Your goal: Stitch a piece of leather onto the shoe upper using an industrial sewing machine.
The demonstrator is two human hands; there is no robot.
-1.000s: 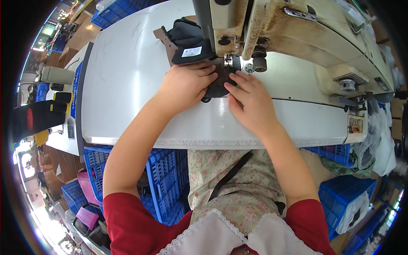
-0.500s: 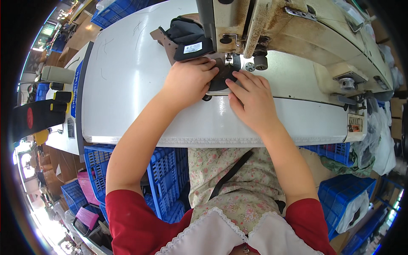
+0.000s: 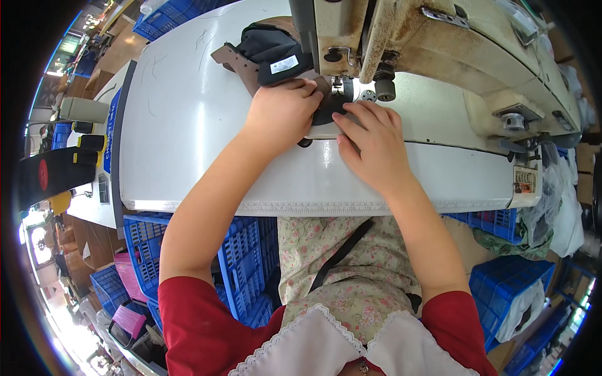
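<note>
black workpiece (image 3: 273, 49) under sewing machine (image 3: 439, 53) — left hand (image 3: 283, 116) curled on it, grip unclear, right hand (image 3: 377, 143) spread at its edge

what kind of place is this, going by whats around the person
Probably a sewing workshop or factory: there is an industrial-looking sewing machine with a dark workpiece at it, and blue plastic crates stand nearby.

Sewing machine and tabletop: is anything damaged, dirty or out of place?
Rust-brown stains, perhaps wear, discolour the sewing machine; thin dark lines, possibly threads or scratches, mar the white tabletop left of the workpiece.
</note>
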